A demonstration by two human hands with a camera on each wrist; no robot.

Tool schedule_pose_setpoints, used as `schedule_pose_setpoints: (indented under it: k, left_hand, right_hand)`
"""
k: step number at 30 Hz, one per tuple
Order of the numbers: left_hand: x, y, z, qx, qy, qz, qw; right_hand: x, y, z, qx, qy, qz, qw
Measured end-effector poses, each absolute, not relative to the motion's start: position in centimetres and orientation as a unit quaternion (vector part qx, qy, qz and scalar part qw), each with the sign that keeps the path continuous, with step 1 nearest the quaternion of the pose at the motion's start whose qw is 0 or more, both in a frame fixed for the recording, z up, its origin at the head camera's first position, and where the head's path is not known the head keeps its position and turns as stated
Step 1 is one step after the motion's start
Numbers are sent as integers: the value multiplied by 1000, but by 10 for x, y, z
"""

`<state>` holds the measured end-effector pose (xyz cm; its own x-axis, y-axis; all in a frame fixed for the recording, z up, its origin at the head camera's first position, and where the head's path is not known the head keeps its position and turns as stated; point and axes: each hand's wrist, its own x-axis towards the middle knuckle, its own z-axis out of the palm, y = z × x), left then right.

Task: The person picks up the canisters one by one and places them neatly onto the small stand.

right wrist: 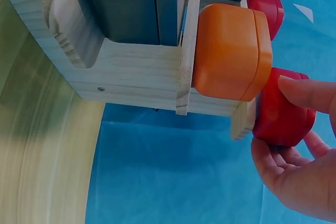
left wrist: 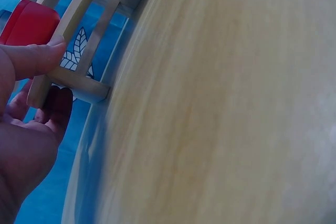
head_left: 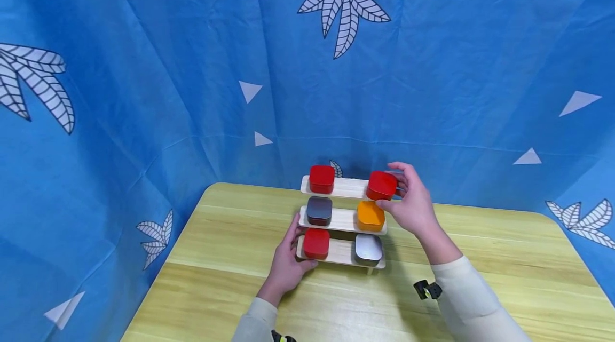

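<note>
A small three-tier wooden rack [head_left: 343, 219] bears several square tins with rounded corners. With its thumb and fingers my right hand [head_left: 415, 203] grips a red tin [head_left: 382, 184] at the right end of the top tier. Below that tin sits an orange tin [head_left: 371, 215]. My left hand [head_left: 288, 264] pinches the left end of the bottom tier, thumb on the front edge and fingers behind, beside another red tin [head_left: 316, 243]. A third red tin [head_left: 321, 179] stands at top left, a dark tin [head_left: 319, 209] at middle left, and a grey tin [head_left: 368, 248] at bottom right.
The rack stands on a light wooden table [head_left: 230, 256], toward its back edge. Close behind hangs a blue cloth [head_left: 432, 91] printed with white leaves and triangles, which also runs along the left side.
</note>
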<state>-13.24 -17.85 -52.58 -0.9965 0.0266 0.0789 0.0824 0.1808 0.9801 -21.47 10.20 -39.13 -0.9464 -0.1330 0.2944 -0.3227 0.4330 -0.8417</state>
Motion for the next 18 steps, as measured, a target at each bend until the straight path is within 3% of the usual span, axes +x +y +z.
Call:
schedule_pose_setpoints:
  k: [18]
  left_hand:
    - [-133,-180,-529,-51,-763,-644,28]
  right_hand:
    - [-230,95,-387,165,-850,499,35]
